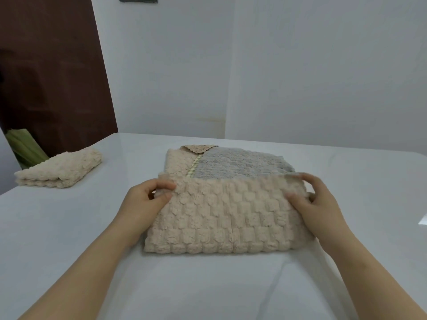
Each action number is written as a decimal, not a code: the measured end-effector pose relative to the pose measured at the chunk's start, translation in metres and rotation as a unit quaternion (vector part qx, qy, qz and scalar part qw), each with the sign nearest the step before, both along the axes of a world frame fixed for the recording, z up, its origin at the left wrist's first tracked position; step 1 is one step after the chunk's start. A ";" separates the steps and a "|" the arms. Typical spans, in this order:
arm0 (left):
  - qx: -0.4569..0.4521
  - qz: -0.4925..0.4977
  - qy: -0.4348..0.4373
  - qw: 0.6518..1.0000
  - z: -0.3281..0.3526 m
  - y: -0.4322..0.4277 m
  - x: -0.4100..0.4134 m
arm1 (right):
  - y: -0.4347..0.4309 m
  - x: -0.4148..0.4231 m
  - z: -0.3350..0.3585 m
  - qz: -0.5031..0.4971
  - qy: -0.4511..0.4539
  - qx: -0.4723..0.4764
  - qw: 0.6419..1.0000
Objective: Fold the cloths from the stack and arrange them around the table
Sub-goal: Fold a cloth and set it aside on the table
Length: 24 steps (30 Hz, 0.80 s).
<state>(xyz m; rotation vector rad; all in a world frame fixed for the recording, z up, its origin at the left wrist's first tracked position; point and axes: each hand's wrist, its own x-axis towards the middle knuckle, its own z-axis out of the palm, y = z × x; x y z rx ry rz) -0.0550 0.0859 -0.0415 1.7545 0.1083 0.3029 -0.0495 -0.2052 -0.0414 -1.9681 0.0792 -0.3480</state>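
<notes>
**Position.** The beige cloth [226, 215] is lying at the middle of the counter [69, 227], on top of the stack, doubled over with its fold toward the near side and its free edges toward the far side.

**Hands.** The left hand [145, 199] is pinching the far left corner between thumb and fingers. The right hand [318, 204] is pinching the far right corner in the same way.

**Surroundings.** A grey cloth [242, 162] is showing beneath, on the far side. A folded cloth [60, 168] is sitting well apart at the far left.

**Handling, as judged.** The cloth is looking thick, plush, limp and light, and nothing about it is suggesting fragility. It is likely to sag between holds, so the two corners are serving as the sound places to grip. The counter is looking smooth, so the layers below may be dragging along if the cloth is pulled sideways.
</notes>
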 end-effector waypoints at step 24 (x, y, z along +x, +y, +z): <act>0.583 -0.149 0.062 0.797 -0.030 -0.079 -0.012 | -0.005 -0.001 0.003 -0.070 0.067 0.138 0.986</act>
